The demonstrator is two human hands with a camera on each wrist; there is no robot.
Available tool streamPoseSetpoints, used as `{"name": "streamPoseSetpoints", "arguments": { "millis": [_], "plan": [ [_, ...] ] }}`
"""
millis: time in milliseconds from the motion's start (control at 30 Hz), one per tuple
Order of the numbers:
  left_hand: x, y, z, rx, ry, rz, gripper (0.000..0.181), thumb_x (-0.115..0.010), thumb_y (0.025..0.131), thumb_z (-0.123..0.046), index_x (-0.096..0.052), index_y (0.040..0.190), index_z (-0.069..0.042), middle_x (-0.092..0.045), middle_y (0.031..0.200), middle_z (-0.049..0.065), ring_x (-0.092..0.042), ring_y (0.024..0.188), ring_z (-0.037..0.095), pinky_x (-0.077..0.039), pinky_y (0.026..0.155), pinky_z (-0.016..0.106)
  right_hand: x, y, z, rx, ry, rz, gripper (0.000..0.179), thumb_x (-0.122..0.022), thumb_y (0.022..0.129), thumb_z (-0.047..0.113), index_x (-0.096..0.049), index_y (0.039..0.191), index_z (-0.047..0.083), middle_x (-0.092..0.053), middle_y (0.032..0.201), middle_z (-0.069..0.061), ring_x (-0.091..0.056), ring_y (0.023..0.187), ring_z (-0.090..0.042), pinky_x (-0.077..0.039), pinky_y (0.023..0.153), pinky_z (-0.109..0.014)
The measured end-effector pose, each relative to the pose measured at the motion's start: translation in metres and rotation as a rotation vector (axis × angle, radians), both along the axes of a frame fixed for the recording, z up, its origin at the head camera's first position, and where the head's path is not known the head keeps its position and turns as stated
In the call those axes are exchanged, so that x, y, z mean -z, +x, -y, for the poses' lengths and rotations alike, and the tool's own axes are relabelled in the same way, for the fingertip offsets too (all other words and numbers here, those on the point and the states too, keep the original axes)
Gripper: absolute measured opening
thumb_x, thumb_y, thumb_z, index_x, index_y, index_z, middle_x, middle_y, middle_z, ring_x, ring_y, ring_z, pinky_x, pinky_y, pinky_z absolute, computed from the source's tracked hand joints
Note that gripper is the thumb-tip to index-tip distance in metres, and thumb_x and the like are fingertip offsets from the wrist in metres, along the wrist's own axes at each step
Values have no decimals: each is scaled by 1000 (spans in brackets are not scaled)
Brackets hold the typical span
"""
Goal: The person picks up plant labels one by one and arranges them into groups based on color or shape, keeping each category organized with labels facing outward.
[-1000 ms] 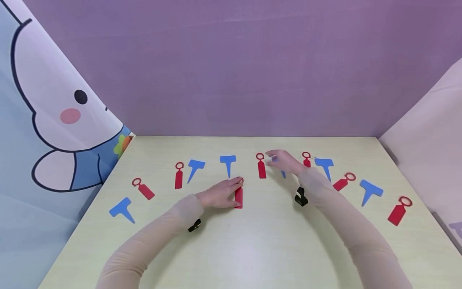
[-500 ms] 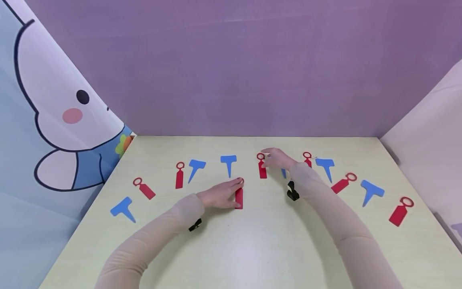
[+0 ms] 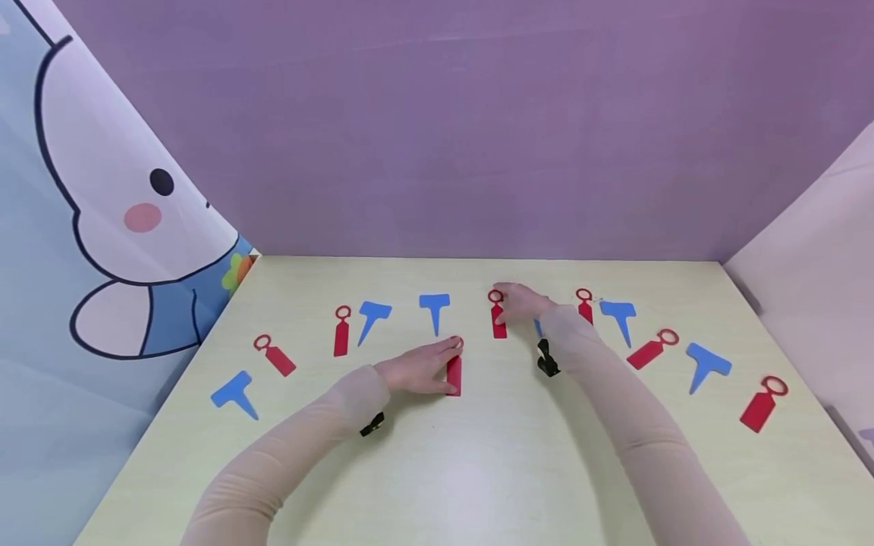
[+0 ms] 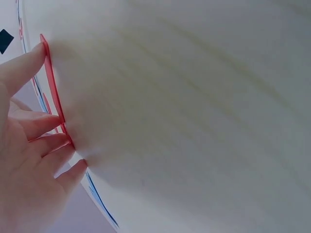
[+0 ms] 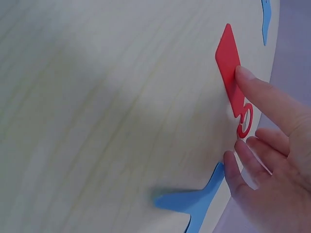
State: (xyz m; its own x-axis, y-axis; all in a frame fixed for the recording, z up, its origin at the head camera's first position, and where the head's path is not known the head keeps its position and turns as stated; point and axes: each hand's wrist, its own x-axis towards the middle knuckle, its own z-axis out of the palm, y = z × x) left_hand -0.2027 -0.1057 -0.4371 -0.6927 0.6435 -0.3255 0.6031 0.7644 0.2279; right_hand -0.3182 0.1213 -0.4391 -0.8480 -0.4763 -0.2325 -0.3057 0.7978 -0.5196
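Near the table's centre my left hand (image 3: 418, 369) reaches over a red ring-topped plant tag (image 3: 454, 377). In the left wrist view its thumb is at the plain end of the tag (image 4: 53, 82), with the fingertips at the ring end. My right hand (image 3: 522, 302) is over another red ring-topped tag (image 3: 499, 321) farther back. The right wrist view shows the thumb lying on that tag's body (image 5: 229, 63) and other fingertips close by its ring. Both hands' fingers are loosely spread. A blue T-shaped plant label (image 5: 192, 200) lies just beside the right fingertips, mostly hidden by the hand in the head view.
More red tags (image 3: 342, 336) and blue T-shaped labels (image 3: 434, 307) lie in an arc across the pale table (image 3: 437, 478). On the right are another blue label (image 3: 707, 365) and red tag (image 3: 759, 409). A purple cloth (image 3: 478, 136) hangs behind the table.
My right hand has moved left, from beside the blue label onto the red tag. My left hand stays in place at its tag. The head view has shifted slightly.
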Motion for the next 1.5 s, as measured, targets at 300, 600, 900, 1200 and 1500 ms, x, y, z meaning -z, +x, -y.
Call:
{"name": "streamPoseSetpoints", "arguments": {
  "millis": [300, 600, 900, 1200, 1500],
  "plan": [
    [-1, 0, -1, 9, -9, -2, 76, -54, 84, -45, -22, 140, -6, -12, 148, 6, -11, 134, 19, -18, 107, 28, -2, 1, 1, 6, 23, 32, 74, -68, 77, 16, -27, 137, -1, -38, 133, -20, -36, 121, -31, -31, 101, -41],
    [-2, 0, -1, 13, 2, 2, 76, -55, 84, -43, -22, 140, -4, -13, 147, 9, -13, 134, 21, -18, 107, 29, -5, 1, 4, 15, -1, 52, 74, -68, 76, 11, -28, 136, -2, -37, 132, -20, -36, 119, -29, -32, 100, -40],
    [-4, 0, -1, 15, 0, 10, 77, -55, 84, -44, -21, 140, -4, -13, 147, 9, -12, 134, 21, -18, 107, 29, -3, 2, 3, 24, -135, 50, 68, -70, 72, 2, -34, 128, -12, -36, 111, -19, -31, 114, -29, -34, 99, -37],
    [-5, 0, -2, 6, 1, 16, 78, -56, 83, -44, -21, 140, -4, -13, 147, 8, -12, 134, 20, -19, 107, 29, 0, 1, -2, 52, -188, 4, 54, -69, 72, 3, -48, 119, -10, -49, 98, -21, -41, 85, -26, -41, 76, -32],
    [-7, 0, -3, -2, -2, 27, 79, -58, 82, -42, -21, 140, -4, -14, 147, 8, -13, 134, 21, -19, 107, 29, 129, -95, -35, 96, -460, -44, 46, -79, 65, 17, -64, 107, 8, -64, 94, -3, -53, 78, -13, -45, 66, -22]
  ]
}}
